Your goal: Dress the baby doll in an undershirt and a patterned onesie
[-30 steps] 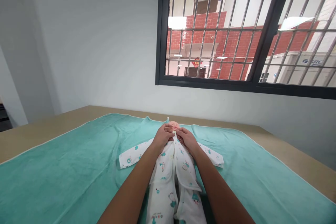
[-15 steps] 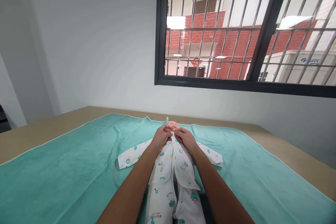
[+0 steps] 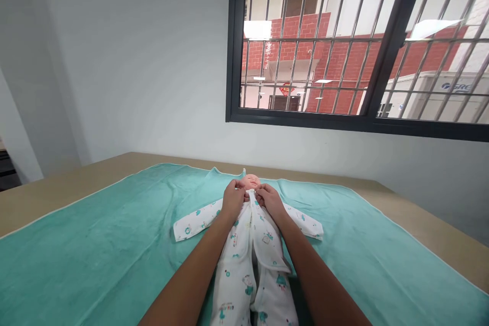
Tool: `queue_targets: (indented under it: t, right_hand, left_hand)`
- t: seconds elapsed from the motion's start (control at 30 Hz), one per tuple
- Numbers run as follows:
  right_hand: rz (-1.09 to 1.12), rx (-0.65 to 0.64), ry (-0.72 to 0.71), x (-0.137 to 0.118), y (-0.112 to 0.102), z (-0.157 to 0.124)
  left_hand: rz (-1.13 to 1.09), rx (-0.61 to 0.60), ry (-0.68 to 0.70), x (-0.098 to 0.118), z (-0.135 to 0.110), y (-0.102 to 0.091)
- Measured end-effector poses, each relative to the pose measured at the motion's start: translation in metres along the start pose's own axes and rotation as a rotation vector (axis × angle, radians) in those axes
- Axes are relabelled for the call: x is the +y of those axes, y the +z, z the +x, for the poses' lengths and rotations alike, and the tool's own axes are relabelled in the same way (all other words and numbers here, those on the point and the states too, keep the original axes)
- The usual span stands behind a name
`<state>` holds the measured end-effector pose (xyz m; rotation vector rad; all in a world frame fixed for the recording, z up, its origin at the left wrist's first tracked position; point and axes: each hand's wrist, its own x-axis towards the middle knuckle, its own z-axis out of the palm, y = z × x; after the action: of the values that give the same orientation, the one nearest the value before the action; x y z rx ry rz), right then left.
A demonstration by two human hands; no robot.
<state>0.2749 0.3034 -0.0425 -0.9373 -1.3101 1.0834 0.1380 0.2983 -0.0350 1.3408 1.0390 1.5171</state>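
A baby doll (image 3: 251, 181) lies face up, its head at the far end, dressed in a white long-sleeved baby outfit (image 3: 263, 239) printed with small teal figures. Both sleeves spread out to the sides. Down the front, the outfit's two edges meet near the neck and part lower down. At the left side of the collar, my left hand (image 3: 234, 200) is closed, its fingertips pinching the cloth. My right hand (image 3: 269, 200) pinches the right side of the collar just below the doll's chin. My fingers hide the small details of the neckline.
Under the doll a teal blanket (image 3: 126, 234) with a white edge covers most of the tan table (image 3: 23, 209). Behind stands a pale wall (image 3: 153, 61) with a dark-framed, barred window (image 3: 298, 119) at the upper right.
My hands have drawn slightly apart at the collar, the left shifting a little to the left, so more of the white neckline shows between them. The view has tilted very slightly.
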Motion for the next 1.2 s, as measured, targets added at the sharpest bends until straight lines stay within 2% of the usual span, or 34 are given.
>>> queue_targets:
  t: [0.23, 0.33, 0.4, 0.43, 0.57, 0.7, 0.77, 0.9, 0.97, 1.07, 1.2]
  right_hand:
    - [-0.197, 0.014, -0.195, -0.016, 0.004, -0.046]
    - [-0.401, 0.161, -0.326, -0.023, 0.004, -0.066]
    - [-0.518, 0.246, -0.331, -0.030, 0.007, -0.074]
    - [-0.568, 0.244, -0.305, -0.034, 0.008, -0.076]
    - [-0.771, 0.065, -0.185, -0.049, 0.010, -0.077]
    - [-0.866, -0.090, -0.103, -0.061, 0.004, -0.079]
    - [-0.888, -0.111, -0.075, -0.067, 0.004, -0.082]
    - [-0.939, -0.073, -0.078, -0.070, 0.014, -0.089]
    - [-0.893, -0.035, -0.086, -0.066, 0.019, -0.089]
    - [-0.625, -0.014, -0.019, -0.059, 0.018, -0.083]
    - [-0.359, -0.123, 0.113, -0.055, 0.004, -0.075]
  left_hand:
    - [0.251, 0.000, 0.215, 0.007, -0.039, -0.017]
    - [0.351, 0.000, 0.275, 0.006, -0.051, -0.022]
    - [0.416, -0.034, 0.302, 0.005, -0.054, -0.024]
    - [0.436, -0.064, 0.312, 0.005, -0.055, -0.025]
    - [0.460, -0.180, 0.360, 0.009, -0.056, -0.027]
    - [0.458, -0.258, 0.347, 0.012, -0.055, -0.028]
    - [0.421, -0.276, 0.317, 0.013, -0.055, -0.029]
    - [0.282, -0.289, 0.219, 0.013, -0.055, -0.031]
    - [0.236, -0.289, 0.185, 0.013, -0.056, -0.031]
    - [0.217, -0.272, 0.171, 0.014, -0.056, -0.031]
    - [0.288, -0.157, 0.239, 0.025, -0.061, -0.029]
